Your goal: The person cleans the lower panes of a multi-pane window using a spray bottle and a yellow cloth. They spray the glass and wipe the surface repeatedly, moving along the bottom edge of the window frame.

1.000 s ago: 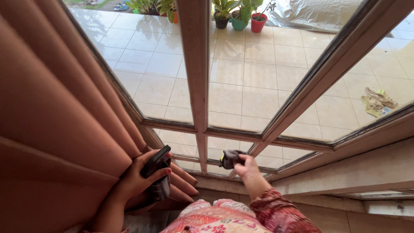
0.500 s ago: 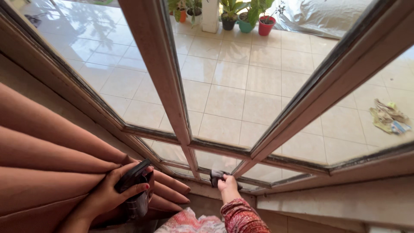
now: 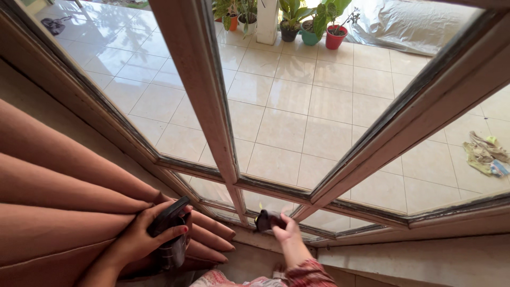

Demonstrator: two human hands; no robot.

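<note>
My left hand point(image 3: 139, 236) grips a black handled tool point(image 3: 169, 229) and presses against the folds of a terracotta curtain point(image 3: 64, 196) at the lower left. My right hand point(image 3: 285, 229) is closed on a small dark object point(image 3: 264, 220), held against the bottom rail of the wooden window frame point(image 3: 212, 127). What the dark object is cannot be made out. A patterned red sleeve point(image 3: 303, 273) covers my right forearm.
Glass panes look down on a beige tiled terrace point(image 3: 297, 106). Potted plants point(image 3: 313, 21) and a white pillar stand at the top. A plastic sheet point(image 3: 414, 24) lies at the upper right, a crumpled cloth point(image 3: 483, 154) at the right.
The view has swung left and up, showing more glass and less curtain. Both hands stay low at the frame's bottom, my right hand still at the rail.
</note>
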